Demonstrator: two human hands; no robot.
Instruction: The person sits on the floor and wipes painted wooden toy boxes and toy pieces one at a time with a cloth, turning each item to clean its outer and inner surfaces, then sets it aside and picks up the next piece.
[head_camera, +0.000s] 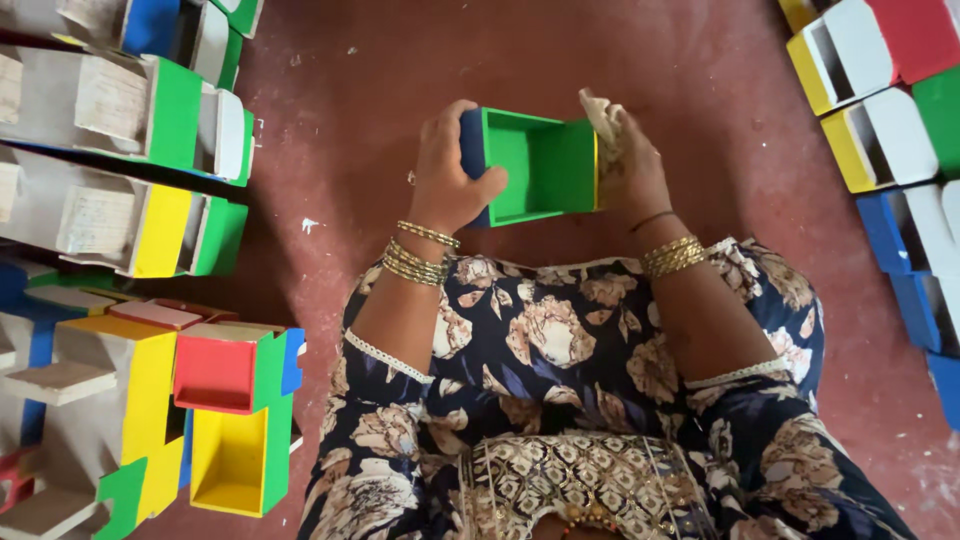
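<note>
I hold a small open wooden box (540, 165), green inside with a dark blue outer side and a yellow edge, above my lap. My left hand (445, 170) grips its left wall, thumb inside the box. On the box's right side, my right hand (625, 165) presses a crumpled pale cloth (603, 115) against the edge. Both wrists carry gold bangles. My legs, in dark blue floral fabric, lie below the box.
Painted wooden toy pieces in green, yellow, blue and white are stacked at the left (150, 120). A red, yellow and green block cluster (235, 400) sits lower left. More yellow, red, white and blue pieces (880, 100) line the right. The floor (400, 60) is red.
</note>
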